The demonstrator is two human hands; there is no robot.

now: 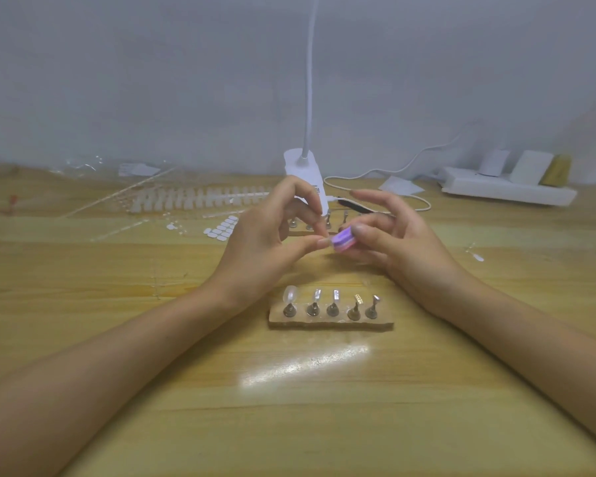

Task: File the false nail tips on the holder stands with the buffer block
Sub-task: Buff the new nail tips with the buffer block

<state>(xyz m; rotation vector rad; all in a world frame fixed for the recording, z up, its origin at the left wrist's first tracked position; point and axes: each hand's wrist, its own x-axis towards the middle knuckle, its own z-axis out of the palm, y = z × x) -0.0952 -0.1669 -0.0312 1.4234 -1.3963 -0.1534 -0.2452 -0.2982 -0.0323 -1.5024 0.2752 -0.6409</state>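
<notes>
left hand point(265, 235) pinching tiny item point(324, 241), unclear what, above base point(331, 324) | right hand point(403, 242) gripping buffer point(342, 241), above base too | risk: hard stroke flicking item from pinch

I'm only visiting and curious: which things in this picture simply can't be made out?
Head view:
What the left hand pinches against the buffer block in the right hand: too small, covered by its fingertips.
The far holder stands: mostly hidden behind both hands.
The lamp's head: its neck leaves the top edge.
Items on the power strip: blurred.
</notes>
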